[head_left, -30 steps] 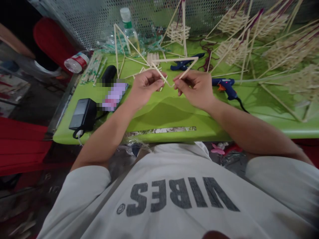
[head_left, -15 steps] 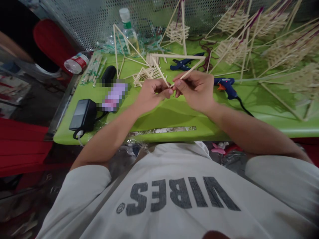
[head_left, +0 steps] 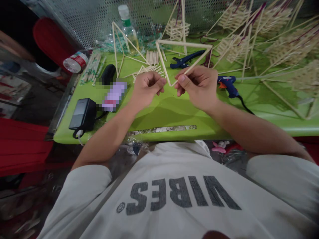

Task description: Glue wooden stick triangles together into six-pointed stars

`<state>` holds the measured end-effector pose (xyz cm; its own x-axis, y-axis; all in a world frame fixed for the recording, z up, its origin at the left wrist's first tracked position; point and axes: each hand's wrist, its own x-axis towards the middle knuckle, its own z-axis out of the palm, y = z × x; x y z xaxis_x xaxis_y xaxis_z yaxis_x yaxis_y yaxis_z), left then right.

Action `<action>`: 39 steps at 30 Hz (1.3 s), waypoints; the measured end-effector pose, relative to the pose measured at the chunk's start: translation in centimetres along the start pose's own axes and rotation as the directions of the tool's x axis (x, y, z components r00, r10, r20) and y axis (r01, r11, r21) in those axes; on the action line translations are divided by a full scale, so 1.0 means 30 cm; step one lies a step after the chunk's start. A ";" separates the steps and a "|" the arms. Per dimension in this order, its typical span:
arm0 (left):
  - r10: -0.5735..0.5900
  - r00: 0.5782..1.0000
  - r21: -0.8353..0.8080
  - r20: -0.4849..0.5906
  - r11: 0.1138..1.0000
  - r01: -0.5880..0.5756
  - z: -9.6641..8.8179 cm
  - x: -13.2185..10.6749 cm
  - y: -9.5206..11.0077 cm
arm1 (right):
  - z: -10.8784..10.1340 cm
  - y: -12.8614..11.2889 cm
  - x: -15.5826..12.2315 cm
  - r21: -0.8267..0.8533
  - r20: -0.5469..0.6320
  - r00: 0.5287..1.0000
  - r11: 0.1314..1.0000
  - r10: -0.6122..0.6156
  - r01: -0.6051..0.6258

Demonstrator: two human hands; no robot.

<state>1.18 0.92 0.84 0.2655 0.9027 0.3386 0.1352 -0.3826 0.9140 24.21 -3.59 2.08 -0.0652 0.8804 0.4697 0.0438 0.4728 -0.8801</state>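
Observation:
A triangle of thin wooden sticks (head_left: 184,43) is raised over the green table, one corner pointing toward me. My right hand (head_left: 199,86) pinches its right-hand stick close to that corner. My left hand (head_left: 148,88) is just left of the same corner, thumb and fingers pressed together; I see nothing between them, and they look slightly apart from the triangle. Past my left hand lie loose short sticks (head_left: 152,69) and a bundle of sticks (head_left: 152,58). Dark blue cutting pliers (head_left: 185,60) lie behind the triangle. A blue glue gun (head_left: 229,85) rests right of my right hand.
Finished stick frames with stacked stick pieces (head_left: 231,49) crowd the right side. A stick frame (head_left: 117,49) and a bottle (head_left: 129,31) stand at the back left. A phone (head_left: 114,96), a black power bank (head_left: 83,114) and wrapped sticks (head_left: 92,68) lie left. A person stands far left.
My left hand has come off the triangle's near corner and shifted a little left. The triangle, still in my right hand, has tilted and its far side has moved up and right.

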 end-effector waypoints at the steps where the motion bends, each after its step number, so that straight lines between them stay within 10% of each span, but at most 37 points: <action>1: -0.008 1.000 0.002 -0.030 1.000 0.008 -0.004 0.005 -0.004 | -0.002 -0.001 0.000 0.004 0.008 1.000 1.000 0.004 -0.004; 15: 0.007 0.976 -0.250 -0.216 0.966 -0.063 -0.087 0.067 -0.072 | -0.015 0.008 0.014 0.044 0.021 1.000 0.999 -0.019 0.018; 39: 0.247 0.947 -0.154 0.205 0.964 -0.218 -0.077 0.041 -0.064 | -0.016 0.044 0.034 0.073 0.081 0.996 0.997 -0.025 0.019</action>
<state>-0.95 3.22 0.00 0.4804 0.7204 0.5003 -0.0744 -0.5349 0.8416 24.68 -2.05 1.43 -0.1469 0.8625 0.4843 -0.0308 0.4854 -0.8738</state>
